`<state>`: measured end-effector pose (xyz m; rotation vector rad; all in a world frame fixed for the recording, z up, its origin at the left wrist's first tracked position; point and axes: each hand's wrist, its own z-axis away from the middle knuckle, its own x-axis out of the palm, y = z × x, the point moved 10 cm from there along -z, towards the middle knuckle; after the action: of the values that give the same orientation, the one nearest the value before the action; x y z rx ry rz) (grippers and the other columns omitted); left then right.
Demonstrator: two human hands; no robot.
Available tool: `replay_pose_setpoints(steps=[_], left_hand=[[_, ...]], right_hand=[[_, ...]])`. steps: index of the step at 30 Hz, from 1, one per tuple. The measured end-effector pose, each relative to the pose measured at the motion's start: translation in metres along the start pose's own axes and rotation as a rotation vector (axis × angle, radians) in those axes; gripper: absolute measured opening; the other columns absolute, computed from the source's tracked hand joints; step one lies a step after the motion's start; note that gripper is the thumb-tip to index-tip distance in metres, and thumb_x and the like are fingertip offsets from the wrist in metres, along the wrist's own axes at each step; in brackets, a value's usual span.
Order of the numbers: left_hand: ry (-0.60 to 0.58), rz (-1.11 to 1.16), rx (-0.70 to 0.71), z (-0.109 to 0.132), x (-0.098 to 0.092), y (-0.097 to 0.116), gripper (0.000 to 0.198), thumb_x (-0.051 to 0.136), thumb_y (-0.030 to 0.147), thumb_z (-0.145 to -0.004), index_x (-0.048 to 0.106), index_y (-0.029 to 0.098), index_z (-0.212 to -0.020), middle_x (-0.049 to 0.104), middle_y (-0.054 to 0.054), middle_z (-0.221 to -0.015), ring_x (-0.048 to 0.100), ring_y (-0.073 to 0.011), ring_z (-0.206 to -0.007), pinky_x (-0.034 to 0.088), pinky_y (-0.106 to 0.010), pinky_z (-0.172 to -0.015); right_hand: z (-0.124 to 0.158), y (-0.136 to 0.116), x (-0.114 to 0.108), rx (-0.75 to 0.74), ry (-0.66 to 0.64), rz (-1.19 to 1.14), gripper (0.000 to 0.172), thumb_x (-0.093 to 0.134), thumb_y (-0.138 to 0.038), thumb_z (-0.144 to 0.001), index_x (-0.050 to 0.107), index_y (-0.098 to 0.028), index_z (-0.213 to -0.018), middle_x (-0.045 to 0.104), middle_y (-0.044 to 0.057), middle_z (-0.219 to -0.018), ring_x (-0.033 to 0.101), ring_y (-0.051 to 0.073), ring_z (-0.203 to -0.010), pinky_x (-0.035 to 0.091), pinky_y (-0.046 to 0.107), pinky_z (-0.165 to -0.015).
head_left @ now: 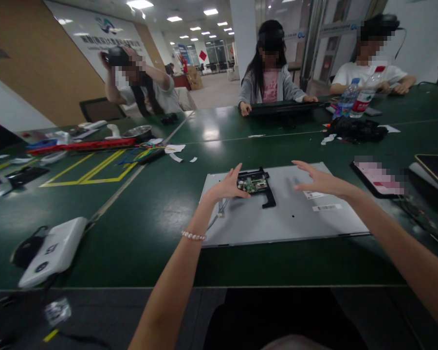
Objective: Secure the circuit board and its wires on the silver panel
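Note:
A grey metal panel [284, 218] lies flat on the green table [149, 228] in front of me. A black bracket with a small green circuit board [253, 183] sits on its far middle part. My left hand [228, 186] hovers at the board's left edge, fingers slightly curled and apart, thumb close to the board. My right hand [319, 181] floats above the panel's right half, fingers spread, holding nothing. White barcode labels [326, 207] are stuck on the panel below my right hand. Thin wires [219, 214] hang off the panel's left edge.
A white device [53, 253] lies at the near left. A phone [377, 179] and a dark tablet [436, 167] lie right. Red bars, cables and yellow floor-tape lines are at the far left. Three seated people work across the table, with water bottles [354, 99] and a black bundle [357, 130].

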<state>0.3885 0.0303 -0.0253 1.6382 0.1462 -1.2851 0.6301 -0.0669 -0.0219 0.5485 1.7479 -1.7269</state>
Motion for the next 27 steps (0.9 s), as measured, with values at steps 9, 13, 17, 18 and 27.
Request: replay_pose_setpoints(steps=[9, 13, 17, 18, 27], left_hand=[[0.066, 0.125, 0.123, 0.015, -0.002, -0.010, 0.127, 0.081, 0.041, -0.059, 0.005, 0.015, -0.157, 0.014, -0.020, -0.161, 0.019, -0.0358, -0.147, 0.014, -0.048, -0.119], [0.086, 0.149, 0.133, 0.012, -0.001, -0.016, 0.127, 0.082, 0.041, -0.058, 0.007, 0.016, -0.156, 0.019, -0.020, -0.159, 0.021, -0.0353, -0.146, 0.016, -0.048, -0.119], [0.105, 0.116, 0.138, 0.010, -0.001, -0.019, 0.127, 0.082, 0.044, -0.059, 0.006, 0.016, -0.156, 0.020, -0.020, -0.159, 0.021, -0.0357, -0.146, 0.017, -0.048, -0.118], [0.107, 0.097, 0.137, 0.010, -0.001, -0.018, 0.127, 0.082, 0.045, -0.059, 0.006, 0.017, -0.156, 0.020, -0.019, -0.159, 0.021, -0.0356, -0.146, 0.017, -0.048, -0.118], [0.082, 0.041, 0.157, 0.012, 0.002, -0.012, 0.127, 0.081, 0.048, -0.061, 0.002, 0.019, -0.157, 0.018, -0.019, -0.160, 0.022, -0.0376, -0.145, 0.017, -0.051, -0.117]], right_hand=[[-0.075, -0.054, 0.064, -0.373, -0.110, 0.097, 0.118, 0.080, -0.059, -0.063, 0.015, -0.031, -0.157, 0.017, 0.010, -0.163, 0.006, 0.041, -0.148, 0.016, 0.065, -0.115], [-0.085, -0.059, 0.073, -0.413, -0.058, 0.099, 0.108, 0.079, -0.053, -0.066, 0.021, -0.031, -0.155, 0.028, 0.009, -0.159, 0.013, 0.040, -0.148, 0.019, 0.064, -0.115], [-0.083, -0.058, 0.069, -0.452, -0.018, 0.094, 0.103, 0.079, -0.049, -0.069, 0.023, -0.033, -0.155, 0.032, 0.007, -0.158, 0.022, 0.038, -0.146, 0.022, 0.062, -0.115], [-0.082, -0.057, 0.070, -0.457, -0.025, 0.088, 0.105, 0.079, -0.049, -0.068, 0.022, -0.032, -0.155, 0.030, 0.007, -0.159, 0.021, 0.038, -0.146, 0.021, 0.061, -0.116], [-0.082, -0.053, 0.071, -0.453, -0.026, 0.106, 0.107, 0.079, -0.051, -0.067, 0.021, -0.032, -0.155, 0.029, 0.008, -0.159, 0.019, 0.039, -0.147, 0.022, 0.061, -0.115]])
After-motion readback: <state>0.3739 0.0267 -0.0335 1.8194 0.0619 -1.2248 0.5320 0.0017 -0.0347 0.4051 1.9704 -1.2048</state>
